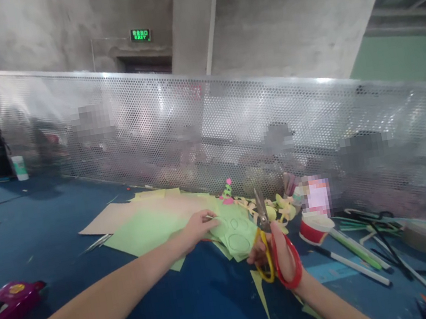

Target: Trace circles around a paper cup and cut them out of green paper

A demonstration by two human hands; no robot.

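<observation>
My left hand (198, 228) pinches the left edge of a light green paper (230, 229) that has rounded shapes drawn on it. In my right hand (278, 254) is a pair of scissors (262, 216) with one yellow and one red handle loop. Its blades point up and away, just beyond the right edge of the drawn paper. Whether the blades touch the paper I cannot tell. Beneath and behind the left hand lie larger sheets, a green sheet (139, 230) and a pale pinkish sheet (109, 219). A thin paper offcut (261, 295) lies below the right hand.
Along the far edge runs a perforated metal screen (175, 122). A small pink and green ornament (227, 192) and yellowish cut-outs (281, 208) are near it. To the right are a red and white cup (316, 227), a marker (355, 266) and several sticks. A purple tool (12, 307) lies left.
</observation>
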